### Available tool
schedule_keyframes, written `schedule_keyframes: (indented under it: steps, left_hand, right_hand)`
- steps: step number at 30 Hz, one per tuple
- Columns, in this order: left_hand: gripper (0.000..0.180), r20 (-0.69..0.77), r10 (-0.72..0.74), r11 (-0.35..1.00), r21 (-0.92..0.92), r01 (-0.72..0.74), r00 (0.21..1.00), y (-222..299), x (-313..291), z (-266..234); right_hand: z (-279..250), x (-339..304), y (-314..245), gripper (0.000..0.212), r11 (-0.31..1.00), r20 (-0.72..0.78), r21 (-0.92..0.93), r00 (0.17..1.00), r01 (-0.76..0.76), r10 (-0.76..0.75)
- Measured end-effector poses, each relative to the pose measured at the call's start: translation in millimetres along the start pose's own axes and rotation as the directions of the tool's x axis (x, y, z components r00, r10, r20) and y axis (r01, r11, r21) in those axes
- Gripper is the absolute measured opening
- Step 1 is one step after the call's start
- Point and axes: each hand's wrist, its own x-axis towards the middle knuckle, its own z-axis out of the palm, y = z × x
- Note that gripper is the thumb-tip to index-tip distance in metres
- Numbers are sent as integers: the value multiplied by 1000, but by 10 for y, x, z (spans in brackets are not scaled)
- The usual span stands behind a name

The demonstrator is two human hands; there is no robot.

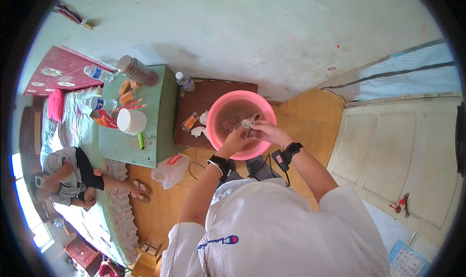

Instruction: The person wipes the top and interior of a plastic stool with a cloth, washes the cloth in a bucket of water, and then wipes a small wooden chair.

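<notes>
While your left hand (236, 140) and right hand (272, 133) both grip the crumpled, thin greyish cloth-like piece (250, 124) over the round pink plastic basin (240, 95) | keep it low so any drips land inside

A flask (138, 70) and a white tub (131, 121) sit on the green cabinet (124, 150).

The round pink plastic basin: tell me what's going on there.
The person's left hand and right hand together hold a crumpled, thin greyish item over the round pink plastic basin; cloth or plastic, I can't tell. The basin overlaps the right end of a low reddish-brown table in view. Off to the left, another person sits on a floral-covered bed.
</notes>
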Motion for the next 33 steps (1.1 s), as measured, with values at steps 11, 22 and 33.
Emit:
schedule_keyframes:
  steps: [11, 22, 33]
  left_hand:
    - [16, -76, 72, 963, -255, -89, 995, -331, -42, -447]
    - [16, -90, -69, 991, -122, 58, 994, 420, -3, -988]
    - [22, 14, -145, 917, -374, 140, 989, 983, -56, -1001]
  right_hand:
    - [-341, -181, 44, 25, 975, -251, -148, 947, 167, -201]
    - [-938, 184, 365, 12, 750, -352, -650, 827, 122, -440]
    - [-396, -187, -45, 38, 285, -234, -954, 825, -92, -515]
